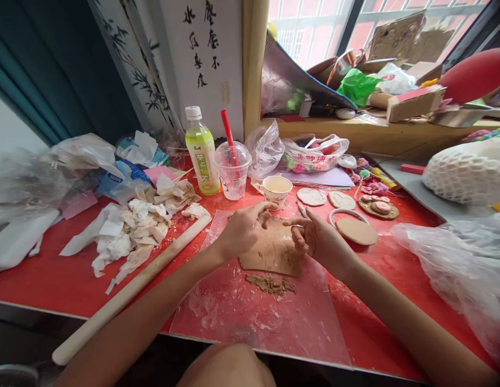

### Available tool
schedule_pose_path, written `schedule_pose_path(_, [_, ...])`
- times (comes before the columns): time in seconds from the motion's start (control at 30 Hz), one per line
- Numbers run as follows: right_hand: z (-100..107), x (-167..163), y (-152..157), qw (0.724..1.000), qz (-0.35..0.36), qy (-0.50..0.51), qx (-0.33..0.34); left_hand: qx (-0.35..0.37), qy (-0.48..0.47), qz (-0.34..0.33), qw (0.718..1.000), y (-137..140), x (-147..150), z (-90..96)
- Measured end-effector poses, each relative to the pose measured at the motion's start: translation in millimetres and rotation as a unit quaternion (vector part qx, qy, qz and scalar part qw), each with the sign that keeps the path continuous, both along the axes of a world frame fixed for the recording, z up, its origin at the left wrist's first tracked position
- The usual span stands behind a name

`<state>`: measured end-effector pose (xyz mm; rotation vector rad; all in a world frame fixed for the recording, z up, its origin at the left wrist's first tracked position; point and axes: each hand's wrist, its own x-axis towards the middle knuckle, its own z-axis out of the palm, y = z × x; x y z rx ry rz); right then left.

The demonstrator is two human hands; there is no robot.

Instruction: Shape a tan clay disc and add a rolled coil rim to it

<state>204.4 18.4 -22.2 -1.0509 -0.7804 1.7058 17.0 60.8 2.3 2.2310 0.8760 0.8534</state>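
A flat brown clay slab (270, 250) lies on a clear plastic sheet (250, 317). Over the slab's upper left part is my left hand (242, 231), fingers bent and a little apart, with nothing visible in it. My right hand (316, 239) hovers at the slab's right edge, index finger stretched out to the left, thumb raised, other fingers curled and no object seen in them. Crumbly clay scraps (270, 285) lie just below the slab. Behind my hands stands a paper cup (277, 189) of cloudy liquid. The slab's upper corners are partly hidden by my hands.
A long wooden rolling pin (133, 287) lies diagonally at left, beside crumpled tissues (131, 231). A drink bottle (202, 153) and plastic cup (233, 172) stand behind. To the right are a clay disc (358, 232) by a ring, pale discs (311, 196) and plastic bags (447, 263).
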Motion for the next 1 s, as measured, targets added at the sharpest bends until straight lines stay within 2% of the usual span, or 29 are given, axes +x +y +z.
schedule_pose_path(0.23, [-1.0, -0.6, 0.2, 1.000, 0.001, 0.001, -0.001, -0.045, 0.011, 0.001, 0.999, -1.4, 1.4, 4.3])
schedule_pose_path(0.37, [-1.0, 0.0, 1.1, 1.000, -0.002, 0.000, -0.007, -0.129, -0.049, -0.044, 0.989, 4.9, 3.3, -0.2])
schedule_pose_path(0.5, [-1.9, 0.4, 1.1, 1.000, -0.005, 0.005, -0.005, -0.197, -0.070, -0.028, 0.977, 8.3, 3.5, -4.5])
schedule_pose_path(0.8, [-7.2, 0.7, 3.5, 1.000, 0.007, 0.010, -0.009, -0.201, -0.138, 0.007, 0.970, 2.3, 0.5, -7.7])
schedule_pose_path(1.0, [-8.9, -2.4, 2.2, 1.000, 0.010, 0.015, 0.001, -0.210, -0.176, -0.035, 0.961, 9.6, 4.2, -11.2])
